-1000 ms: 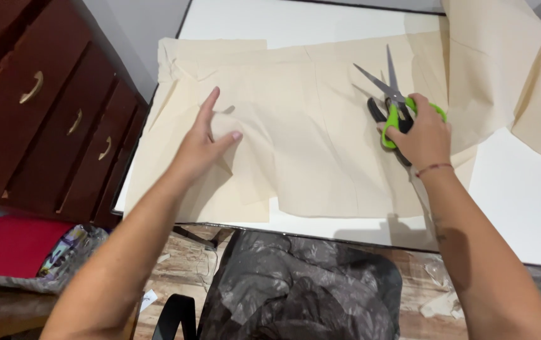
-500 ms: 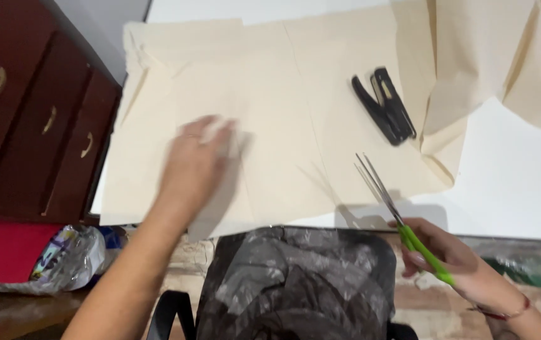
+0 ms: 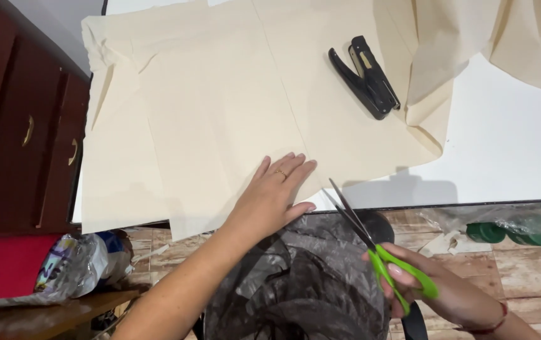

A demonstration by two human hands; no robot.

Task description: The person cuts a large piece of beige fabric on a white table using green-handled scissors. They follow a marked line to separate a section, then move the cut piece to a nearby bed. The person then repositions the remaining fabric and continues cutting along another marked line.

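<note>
My left hand lies flat, fingers spread, on the near edge of a large cream sheet of paper spread over the white table. My right hand grips green-handled scissors below the table's front edge. Their blades are slightly parted and point up toward the paper's near edge, close to my left thumb. A black stapler rests on the paper at the upper right.
A dark wooden dresser stands at the left. A black plastic bag sits below the table. Green discs in clear wrap lie on the wood floor at right. More cream paper is folded at top right. A red item is lower left.
My right hand lifted the scissors off the paper and drew them down below the table's front edge. My left hand slid right along the paper's near edge. The stapler is uncovered.
</note>
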